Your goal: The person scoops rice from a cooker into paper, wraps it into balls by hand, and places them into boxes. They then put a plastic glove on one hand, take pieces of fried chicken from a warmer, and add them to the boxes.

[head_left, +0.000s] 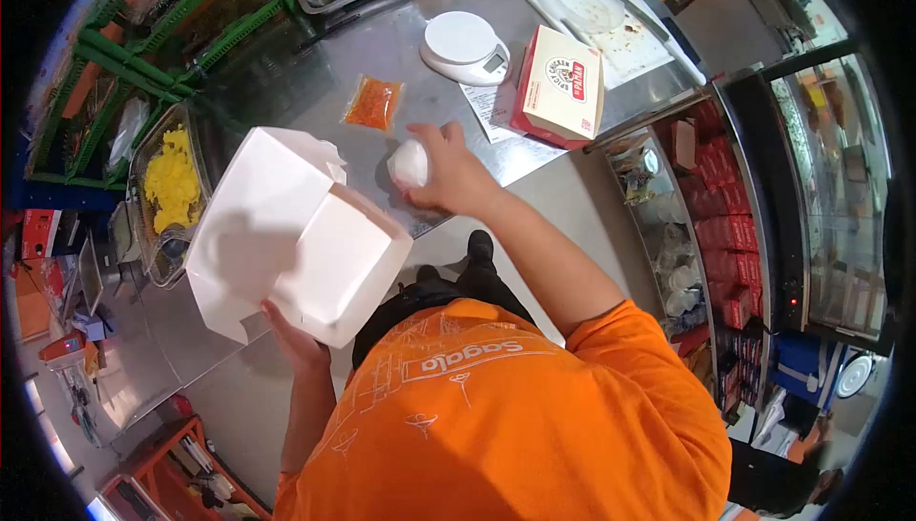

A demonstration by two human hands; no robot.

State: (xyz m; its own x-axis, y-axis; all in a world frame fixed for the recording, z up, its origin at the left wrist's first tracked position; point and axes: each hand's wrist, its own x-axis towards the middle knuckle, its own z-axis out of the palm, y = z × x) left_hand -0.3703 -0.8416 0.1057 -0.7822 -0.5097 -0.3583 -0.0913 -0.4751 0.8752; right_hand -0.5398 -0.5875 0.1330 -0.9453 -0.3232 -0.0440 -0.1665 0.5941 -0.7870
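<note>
My left hand point(291, 338) holds an open white takeaway box point(291, 235) from underneath, lid flipped up, above the edge of the steel counter point(286, 82). My right hand point(448, 173) grips a small white wrapped ball point(410, 164) just right of the box, over the counter's near edge. An orange sauce packet point(373, 103) lies on the counter just beyond that hand.
A white kitchen scale point(465, 46), a paper slip point(487, 106) and a closed red-and-white chicken box point(561, 87) sit on the counter. A tray of yellow food point(172, 182) is at left, green crates point(162, 25) behind. Shelves with red boxes point(720, 235) stand at right.
</note>
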